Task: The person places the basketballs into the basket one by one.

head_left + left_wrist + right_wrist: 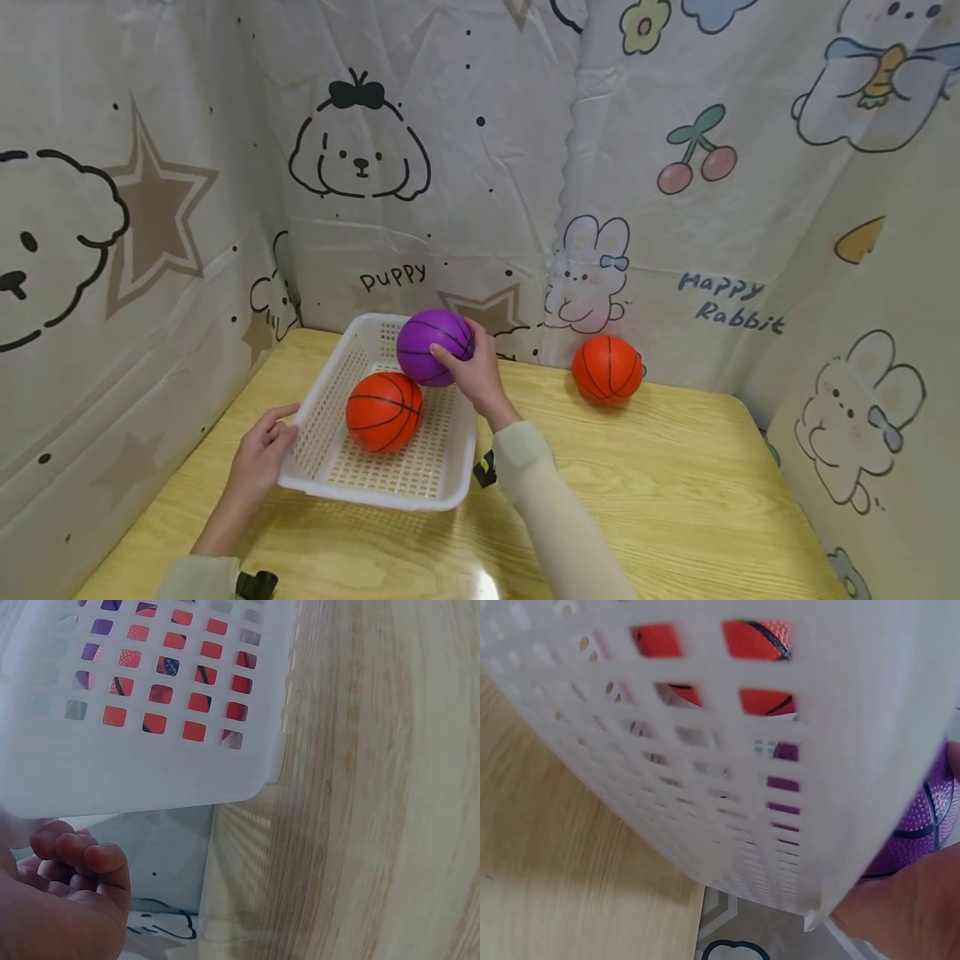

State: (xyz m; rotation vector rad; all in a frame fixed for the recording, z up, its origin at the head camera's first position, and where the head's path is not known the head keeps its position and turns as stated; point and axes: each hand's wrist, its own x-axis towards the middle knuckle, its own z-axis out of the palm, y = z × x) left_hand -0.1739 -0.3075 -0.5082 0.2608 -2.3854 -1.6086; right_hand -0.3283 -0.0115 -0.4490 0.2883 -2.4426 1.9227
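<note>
A white plastic basket [315,482] with slotted walls stands on the wooden table. Inside it lies an orange-red toy basketball [384,412]; bits of red show through the basket wall [135,772] in the left wrist view. My right hand [480,371] grips a purple toy basketball [431,346] over the basket's far right part. Part of that purple ball [922,825] shows past the rim in the right wrist view. At the left rim, my left hand [262,450] holds the basket, its fingers [105,859] curled by the edge.
Another orange-red basketball [607,371] sits at the back of the table [660,483], right of the basket and close to the wall. Printed cloth [487,183] with cartoon animals hangs behind and along both sides.
</note>
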